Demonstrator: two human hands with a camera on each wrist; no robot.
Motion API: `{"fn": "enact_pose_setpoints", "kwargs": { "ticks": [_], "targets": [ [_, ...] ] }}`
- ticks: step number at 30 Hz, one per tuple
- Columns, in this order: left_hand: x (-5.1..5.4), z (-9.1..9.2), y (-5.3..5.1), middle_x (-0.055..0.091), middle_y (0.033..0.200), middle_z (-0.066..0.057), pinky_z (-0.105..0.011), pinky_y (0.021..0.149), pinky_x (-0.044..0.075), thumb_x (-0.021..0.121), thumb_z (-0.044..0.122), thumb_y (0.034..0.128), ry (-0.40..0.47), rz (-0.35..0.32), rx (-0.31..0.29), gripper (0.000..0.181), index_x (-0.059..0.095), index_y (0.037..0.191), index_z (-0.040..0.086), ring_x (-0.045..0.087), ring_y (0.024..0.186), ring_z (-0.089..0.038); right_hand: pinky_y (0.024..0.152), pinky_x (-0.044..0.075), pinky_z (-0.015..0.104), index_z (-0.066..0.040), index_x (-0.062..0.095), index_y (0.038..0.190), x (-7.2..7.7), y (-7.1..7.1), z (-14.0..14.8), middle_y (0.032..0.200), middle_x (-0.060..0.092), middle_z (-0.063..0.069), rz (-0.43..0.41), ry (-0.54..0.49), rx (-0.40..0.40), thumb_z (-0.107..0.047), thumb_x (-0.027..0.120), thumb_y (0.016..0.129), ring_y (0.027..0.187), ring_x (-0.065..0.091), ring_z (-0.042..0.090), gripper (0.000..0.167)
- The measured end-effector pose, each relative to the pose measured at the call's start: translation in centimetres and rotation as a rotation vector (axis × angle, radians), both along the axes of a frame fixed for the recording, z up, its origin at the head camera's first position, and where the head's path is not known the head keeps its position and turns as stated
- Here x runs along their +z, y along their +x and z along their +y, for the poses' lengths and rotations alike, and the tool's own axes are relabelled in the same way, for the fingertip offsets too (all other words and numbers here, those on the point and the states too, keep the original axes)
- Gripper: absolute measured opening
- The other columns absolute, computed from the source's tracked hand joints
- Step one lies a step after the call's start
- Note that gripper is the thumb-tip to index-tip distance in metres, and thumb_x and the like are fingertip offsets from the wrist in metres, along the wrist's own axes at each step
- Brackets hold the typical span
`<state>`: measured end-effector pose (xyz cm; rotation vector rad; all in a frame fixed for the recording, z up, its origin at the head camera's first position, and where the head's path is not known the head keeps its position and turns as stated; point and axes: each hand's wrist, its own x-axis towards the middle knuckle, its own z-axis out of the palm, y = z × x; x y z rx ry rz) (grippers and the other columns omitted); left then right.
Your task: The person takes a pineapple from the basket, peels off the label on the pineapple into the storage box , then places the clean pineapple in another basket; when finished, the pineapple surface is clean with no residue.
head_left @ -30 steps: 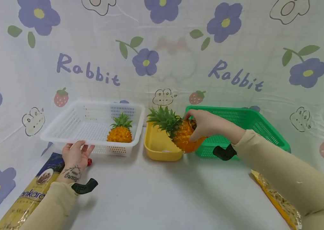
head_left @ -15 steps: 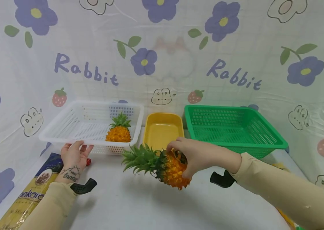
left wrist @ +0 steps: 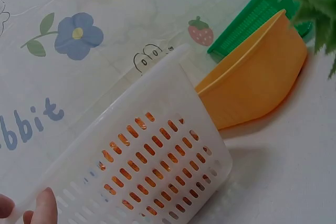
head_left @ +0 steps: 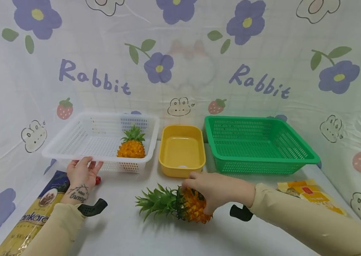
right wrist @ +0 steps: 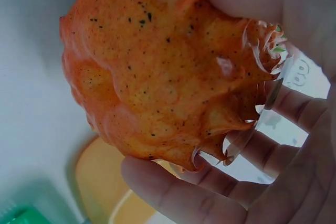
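Observation:
My right hand [head_left: 217, 188] grips an orange spiny pineapple [head_left: 193, 206] by its body, thumb on one side and fingers on the other. The fruit lies sideways low at the white table's middle, its green crown pointing left; whether it touches the surface I cannot tell. In the right wrist view the pineapple's body [right wrist: 152, 66] fills the centre, with clear plastic at one end. At the left, my left hand [head_left: 82, 174] pinches the front rim of a white slotted basket [head_left: 103, 158]. Inside that basket's right end stands a second pineapple [head_left: 131, 148], crown up.
A yellow tub [head_left: 182, 172] stands between the white basket and a green basket [head_left: 263, 160]. A long pasta packet [head_left: 36, 217] lies at left, a yellow packet [head_left: 312, 193] at right. A small red thing [head_left: 98, 180] shows beside my left hand.
My right hand has brought the pineapple from over the yellow tub and green basket's edge toward me and down to the table's middle. The left hand stays at the white basket's rim.

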<state>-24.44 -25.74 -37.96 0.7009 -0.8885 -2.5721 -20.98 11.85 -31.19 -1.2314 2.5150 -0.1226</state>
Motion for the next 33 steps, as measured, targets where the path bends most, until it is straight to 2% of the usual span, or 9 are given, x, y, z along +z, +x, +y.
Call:
{"fn": "enact_pose_setpoints", "kwargs": {
  "ticks": [6, 9, 11, 13, 16, 18, 20, 26, 33],
  "targets": [
    [-0.1, 1.0, 0.6, 0.04, 0.11, 0.002, -0.038, 0.092, 0.046, 0.063, 0.015, 0.0875, -0.017, -0.045, -0.03, 0.036, 0.041, 0.116, 0.021, 0.043, 0.109, -0.015, 0.062, 0.044, 0.022, -0.024, 0.05, 0.123, -1.0, -0.5, -0.2, 0.109, 0.046, -0.004, 0.063, 0.017, 0.016, -0.013, 0.081, 0.062, 0.083, 0.047, 0.011, 0.069],
    [-0.1, 2.7, 1.4, 0.032, 0.101, 0.002, -0.03, 0.087, 0.05, 0.062, 0.022, 0.0879, -0.144, -0.097, -0.1, 0.033, 0.036, 0.108, 0.02, 0.04, 0.096, -0.013, 0.062, 0.043, 0.022, -0.023, 0.05, 0.124, -1.2, -0.7, -0.2, 0.111, 0.047, -0.003, 0.068, 0.006, 0.025, -0.014, 0.081, 0.062, 0.08, 0.047, 0.011, 0.07],
    [-0.2, 4.1, 2.0, 0.032, 0.102, 0.002, -0.026, 0.082, 0.051, 0.06, 0.023, 0.0895, -0.324, -0.103, -0.193, 0.031, 0.034, 0.107, 0.019, 0.04, 0.091, -0.012, 0.06, 0.043, 0.022, -0.023, 0.049, 0.124, -1.3, -0.8, -0.2, 0.111, 0.047, -0.003, 0.067, -0.006, 0.028, -0.013, 0.081, 0.062, 0.076, 0.048, 0.011, 0.07],
    [-0.4, 5.4, 2.6, 0.036, 0.108, -0.001, -0.029, 0.081, 0.051, 0.056, 0.022, 0.0916, -0.58, -0.074, -0.335, 0.03, 0.036, 0.112, 0.014, 0.043, 0.093, -0.013, 0.059, 0.043, 0.022, -0.023, 0.049, 0.125, -1.4, -0.8, -0.1, 0.111, 0.047, -0.002, 0.068, -0.012, 0.034, -0.013, 0.081, 0.062, 0.074, 0.048, 0.011, 0.071],
    [-0.9, 7.1, 3.5, 0.045, 0.12, -0.011, -0.036, 0.084, 0.05, 0.059, 0.022, 0.0899, -0.993, 0.023, -0.574, 0.039, 0.041, 0.123, 0.01, 0.05, 0.103, -0.021, 0.058, 0.042, 0.021, -0.022, 0.049, 0.125, -1.6, -0.8, -0.1, 0.112, 0.046, -0.002, 0.061, -0.017, 0.03, -0.012, 0.081, 0.063, 0.072, 0.047, 0.011, 0.07],
    [-1.3, 8.1, 4.2, 0.045, 0.128, -0.015, -0.043, 0.089, 0.046, 0.065, 0.023, 0.0863, -1.209, 0.124, -0.702, 0.049, 0.044, 0.128, 0.009, 0.048, 0.112, -0.029, 0.057, 0.042, 0.021, -0.022, 0.049, 0.125, -1.8, -0.8, 0.0, 0.113, 0.046, -0.002, 0.058, -0.021, 0.031, -0.011, 0.08, 0.063, 0.072, 0.047, 0.011, 0.071],
    [-1.8, 8.9, 4.7, 0.044, 0.133, -0.015, -0.047, 0.092, 0.043, 0.071, 0.029, 0.0805, -1.347, 0.184, -0.788, 0.058, 0.046, 0.13, 0.013, 0.046, 0.116, -0.036, 0.056, 0.042, 0.021, -0.022, 0.049, 0.125, -2.0, -0.8, 0.1, 0.113, 0.046, -0.002, 0.055, -0.03, 0.031, -0.01, 0.08, 0.063, 0.071, 0.047, 0.011, 0.071],
    [-3.0, 10.6, 5.8, 0.05, 0.131, -0.007, -0.043, 0.087, 0.045, 0.079, 0.035, 0.0708, -1.477, 0.213, -0.899, 0.067, 0.051, 0.128, 0.015, 0.051, 0.109, -0.03, 0.062, 0.044, 0.023, -0.025, 0.047, 0.127, -2.1, -0.9, 0.4, 0.114, 0.046, -0.003, 0.069, -0.047, 0.045, -0.01, 0.08, 0.063, 0.082, 0.049, 0.011, 0.073],
    [-3.4, 11.4, 6.4, 0.057, 0.12, -0.003, -0.04, 0.086, 0.044, 0.08, 0.03, 0.0701, -1.484, 0.255, -0.853, 0.056, 0.057, 0.119, 0.016, 0.053, 0.103, -0.024, 0.083, 0.046, 0.034, -0.027, 0.038, 0.138, -2.7, -1.0, 1.4, 0.133, 0.041, -0.003, -0.007, -0.127, -0.023, -0.023, 0.084, 0.064, 0.112, 0.046, 0.016, 0.087]
  ]
}}
